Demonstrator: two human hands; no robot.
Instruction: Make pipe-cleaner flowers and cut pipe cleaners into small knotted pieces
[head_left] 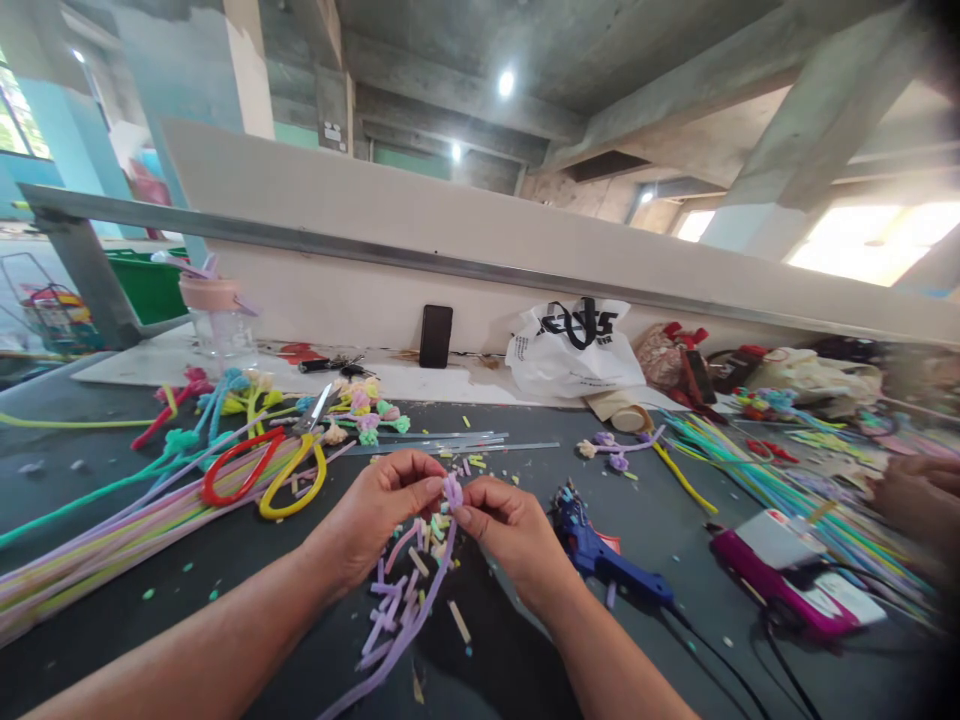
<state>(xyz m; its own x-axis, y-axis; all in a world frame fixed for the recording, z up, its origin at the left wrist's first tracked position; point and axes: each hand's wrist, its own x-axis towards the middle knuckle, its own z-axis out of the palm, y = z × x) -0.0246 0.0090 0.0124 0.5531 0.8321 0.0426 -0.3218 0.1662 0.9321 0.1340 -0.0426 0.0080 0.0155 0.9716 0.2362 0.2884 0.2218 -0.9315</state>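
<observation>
Both hands meet above the dark table around a lilac pipe cleaner (437, 580), whose top end is bunched into a small knot. My left hand (386, 510) pinches that bunched end from the left. Thumb and fingers of my right hand (506, 525) grip it from the right, just below the tip. From there the long stem curves down toward the near edge. Beneath the hands lie many cut pipe cleaner pieces (391, 610), lilac, cream and green. A blue glue gun (615, 565) lies right of my right hand. Scissors (300, 445) with red and yellow handles rest at left.
Long pipe cleaners (150, 535) lie in a bundle at left, with finished blossoms (367, 410) behind. Clear glue sticks (465, 442) lie beyond my hands. A phone (436, 337) and a white bag (574, 350) stand at the back. Another person's hand (919, 510) is at far right, near a magenta tool (795, 590).
</observation>
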